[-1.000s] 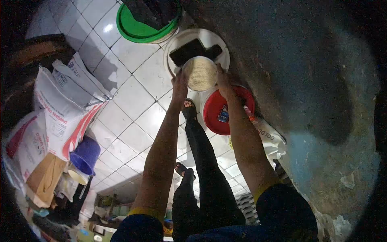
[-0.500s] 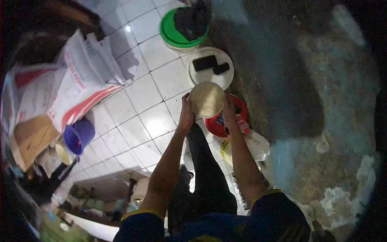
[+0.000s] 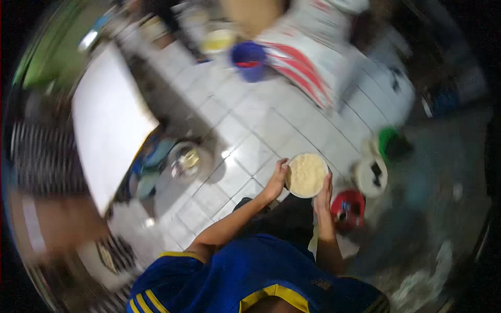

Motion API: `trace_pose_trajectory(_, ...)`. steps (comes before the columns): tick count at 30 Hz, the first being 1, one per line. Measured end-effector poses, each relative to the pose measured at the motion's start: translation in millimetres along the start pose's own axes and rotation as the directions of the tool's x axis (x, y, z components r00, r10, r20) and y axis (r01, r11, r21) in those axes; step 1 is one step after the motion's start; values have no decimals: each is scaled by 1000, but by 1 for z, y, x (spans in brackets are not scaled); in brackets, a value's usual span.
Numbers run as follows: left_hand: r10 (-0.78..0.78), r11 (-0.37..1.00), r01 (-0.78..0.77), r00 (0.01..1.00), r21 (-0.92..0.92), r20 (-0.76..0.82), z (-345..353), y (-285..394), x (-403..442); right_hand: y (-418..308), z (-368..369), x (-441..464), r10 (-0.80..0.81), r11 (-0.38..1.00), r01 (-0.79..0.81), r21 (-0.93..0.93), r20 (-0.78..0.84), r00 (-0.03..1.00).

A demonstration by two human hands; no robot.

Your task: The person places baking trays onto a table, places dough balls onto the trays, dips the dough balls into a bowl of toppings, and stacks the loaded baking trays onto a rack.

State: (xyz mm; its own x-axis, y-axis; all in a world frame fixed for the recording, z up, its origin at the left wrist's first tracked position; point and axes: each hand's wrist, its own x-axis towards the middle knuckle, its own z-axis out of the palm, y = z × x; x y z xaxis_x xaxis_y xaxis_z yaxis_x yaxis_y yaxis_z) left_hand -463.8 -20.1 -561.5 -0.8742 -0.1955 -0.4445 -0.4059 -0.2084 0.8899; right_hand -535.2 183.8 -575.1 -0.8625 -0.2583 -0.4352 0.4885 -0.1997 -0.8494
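Already the bowl (image 3: pixel 301 196) looks nearly full of pale powder (image 3: pixel 308 173); it is lifted, and we have not set it down.
We hold it above the floor (image 3: pixel 249 110): our left hand (image 3: pixel 275 183) curls at one side, our right hand (image 3: pixel 323 198) presses the other, its fingers seemingly close together; beneath, we cannot tell their spread.

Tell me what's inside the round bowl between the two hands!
Pale, grainy-looking stuff fills the bowl, held by the left hand and right hand. That stuff covers the bottom, so anything underneath can't be seen.
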Motion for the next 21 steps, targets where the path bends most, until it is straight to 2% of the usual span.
trace_pose_trajectory(1, -58, 995, 55, 998, -86, -36, -36, 6, -36, 8, 42, -12, 5, 1000, -4, -18, 72, 997)
trace_pose_trajectory(2, -23, 992, 5, 991, -129, -133, -70, 2, -66, 18, 84, -23, 37, 997, -24, -68, 189, 981)
trace_pose_trajectory(3, -5, 984, -38, 971, -175, -239, -104, 1, -97, 28, 123, -33, 65, 995, -46, -83, 240, 969)
trace_pose_trajectory(4, -34, 977, -24, 963, -211, -267, -140, 14, -115, 25, 168, -32, 102, 991, -75, -106, 268, 958)
trace_pose_trajectory(8, -65, 967, -56, 888, -247, -455, -285, 32, -210, 65, 340, -48, 241, 955, -114, -274, 489, 839)
trace_pose_trajectory(9, -75, 962, -64, 874, -267, -480, -316, 33, -229, 80, 380, -45, 299, 946, -169, -278, 538, 788)
trace_pose_trajectory(10, -75, 945, -104, 856, -311, -512, -343, 9, -251, 103, 411, -53, 353, 932, -223, -285, 580, 734)
trace_pose_trajectory(11, -61, 944, -130, 837, -305, -544, -353, -24, -278, 127, 428, -65, 353, 932, -213, -292, 610, 709)
trace_pose_trajectory(13, -90, 895, -255, 701, -366, -707, -404, -53, -315, 169, 506, -63, 355, 930, -161, -330, 704, 615)
trace_pose_trajectory(14, -178, 875, -243, 643, -418, -745, -421, -56, -344, 194, 542, -63, 350, 933, -147, -329, 731, 586)
trace_pose_trajectory(15, -188, 873, -242, 636, -424, -749, -442, -70, -367, 218, 582, -62, 345, 935, -136, -326, 755, 558)
trace_pose_trajectory(17, -301, 838, -270, 497, -475, -814, -475, -111, -412, 265, 659, -59, 324, 942, -111, -318, 766, 555)
trace_pose_trajectory(21, -490, 789, -298, 223, -538, -843, -525, -207, -525, 358, 815, -63, 290, 953, -105, -285, 753, 591)
